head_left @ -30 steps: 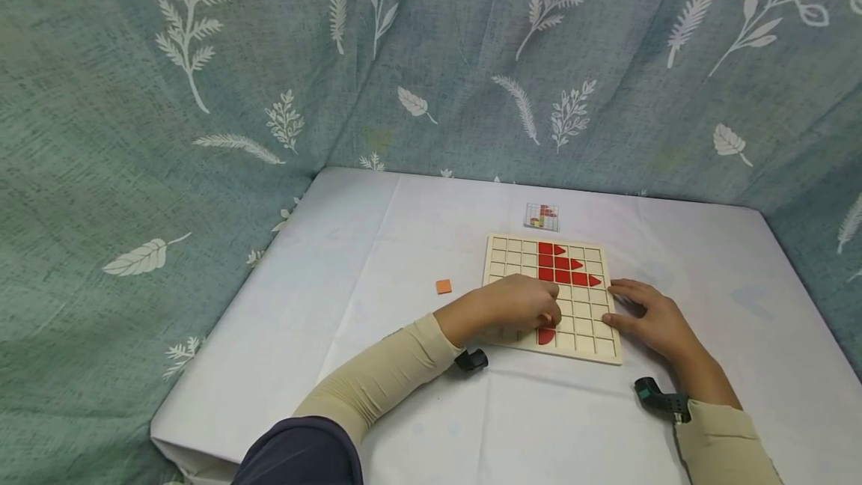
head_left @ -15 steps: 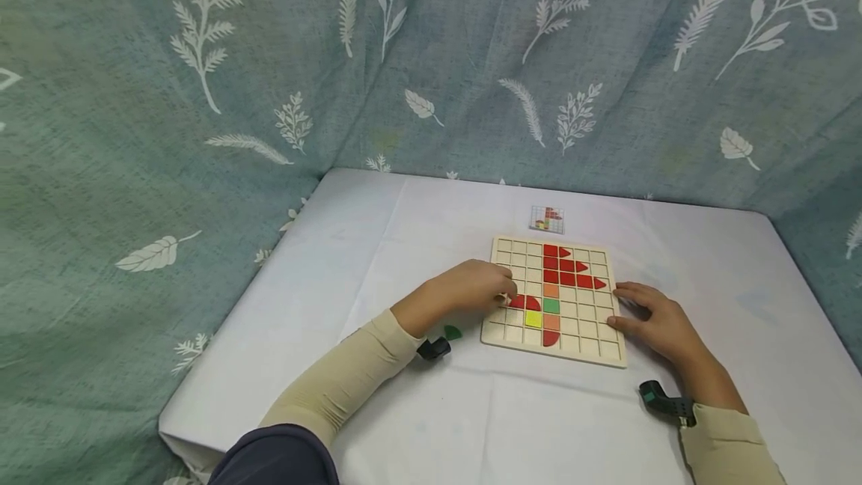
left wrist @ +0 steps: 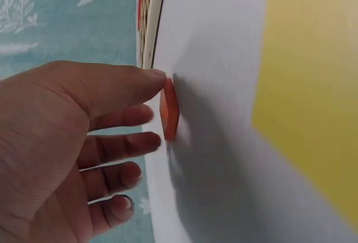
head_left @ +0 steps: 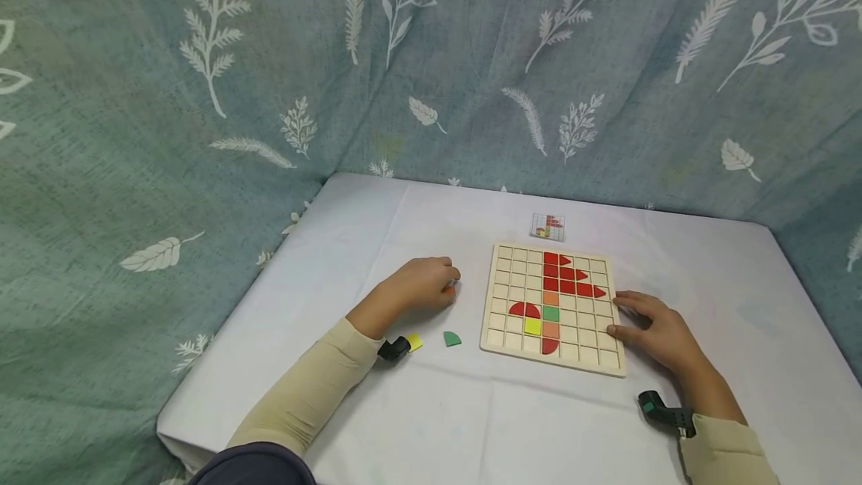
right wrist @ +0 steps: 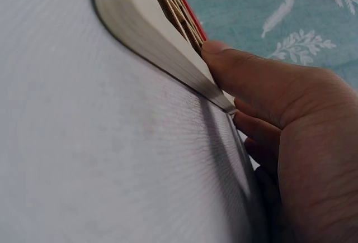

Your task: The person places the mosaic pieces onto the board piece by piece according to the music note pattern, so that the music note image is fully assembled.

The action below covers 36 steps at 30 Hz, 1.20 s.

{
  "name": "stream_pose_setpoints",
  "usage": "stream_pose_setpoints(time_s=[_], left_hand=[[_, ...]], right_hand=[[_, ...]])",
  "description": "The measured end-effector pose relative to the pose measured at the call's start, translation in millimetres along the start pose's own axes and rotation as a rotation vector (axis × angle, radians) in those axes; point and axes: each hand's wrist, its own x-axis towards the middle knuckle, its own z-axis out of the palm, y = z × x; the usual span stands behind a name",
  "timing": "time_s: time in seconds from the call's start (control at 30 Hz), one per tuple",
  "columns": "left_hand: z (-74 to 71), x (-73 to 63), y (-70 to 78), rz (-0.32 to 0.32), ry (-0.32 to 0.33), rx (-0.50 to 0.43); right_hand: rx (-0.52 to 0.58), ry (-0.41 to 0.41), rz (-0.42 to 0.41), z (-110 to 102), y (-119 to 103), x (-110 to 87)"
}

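Observation:
On the table lies a wooden grid board holding red pieces, a green square, a yellow square and orange squares. My left hand is left of the board, over a loose orange square tile. In the left wrist view its thumb tip meets the tile's edge, the other fingers loosely bent behind; whether they touch the tile cannot be told. My right hand rests against the board's right edge, thumb on the rim and fingers beside it.
A loose green quarter-round piece and a yellow piece lie left of the board, the yellow one partly behind the wrist camera. Behind the board is a small pattern card. A leaf-print curtain surrounds the table.
My left hand has moved left from the board to the loose orange tile, uncovering the red, green, yellow and orange pieces on the board. The right hand has stayed at the board's edge.

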Motion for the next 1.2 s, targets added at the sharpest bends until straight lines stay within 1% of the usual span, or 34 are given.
stream_pose_setpoints(time_s=[0.07,0.13,0.27,0.37,0.43,0.57,0.77,0.83,0.9,1.0,1.13,1.2], left_hand=[[1.5,-1.4,-2.4,-0.007,-0.012,-0.016],[1.8,-1.8,-3.0,0.003,-0.015,-0.025],[-1.0,-0.5,0.6,0.061,-0.012,-0.048],[-2.8,1.7,7.5,0.117,-0.003,-0.048],[-3.8,3.7,14.3,0.144,0.011,-0.048],[-3.9,6.3,33.1,0.197,0.035,-0.069],[0.8,12.3,64.0,0.353,0.067,-0.03],[4.1,15.6,71.4,0.388,0.072,-0.014],[7.6,18.6,76.8,0.405,0.072,-0.006],[11.2,21.4,81.2,0.413,0.079,0.0],[9.1,22.2,81.4,0.415,0.114,-0.017],[7.1,21.4,79.3,0.405,0.116,-0.032]], right_hand=[[0.004,0.004,-0.003,1,1,-1.4],[0.012,0.008,-0.006,1,2,-1.9],[0.015,0.011,-0.009,0,2,-1.9],[0.004,0.006,-0.005,0,1,-2.8],[0.002,0.005,-0.01,0,1,-3.0],[0.009,0.003,-0.012,0,1,-2.9],[0.02,0.014,-0.013,2,1,-3.5],[0.022,0.011,-0.006,3,1,-3.6],[0.025,0.004,0.005,4,1,-3.8],[0.031,-0.001,0.017,5,1,-3.7],[0.023,0.01,0.012,5,2,-3.0],[0.018,0.014,0.002,4,1,-2.3]])
